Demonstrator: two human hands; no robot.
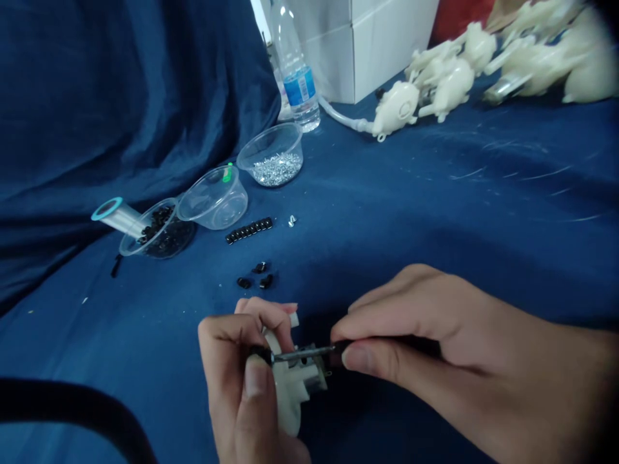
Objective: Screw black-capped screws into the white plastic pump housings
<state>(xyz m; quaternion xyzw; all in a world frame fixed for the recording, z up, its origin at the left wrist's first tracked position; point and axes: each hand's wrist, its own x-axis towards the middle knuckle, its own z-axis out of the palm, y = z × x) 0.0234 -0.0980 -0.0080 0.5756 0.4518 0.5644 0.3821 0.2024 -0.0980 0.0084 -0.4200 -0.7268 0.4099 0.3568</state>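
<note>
My left hand (251, 380) is closed around a white plastic housing (289, 403), its thumb and finger pinching a small black part (260, 352) against it. My right hand (411, 328) grips the dark handle of a screwdriver (304, 354). The metal shaft lies level across the housing, and its tip meets the black part; my left fingers partly hide that contact. A clear and metallic piece (316, 377) shows on the housing's right side. Beyond my left hand lie a few loose black parts (261, 267) and a row of black pieces (249, 230).
Clear bowls hold silvery screws (278, 169) and black parts (162, 229); a middle bowl (213, 200) stands between them. A spool (116, 214) leans on the left bowl. Behind are a water bottle (300, 90), a white box (382, 45) and several white housings (396, 109). Blue cloth (435, 212) covers the surface.
</note>
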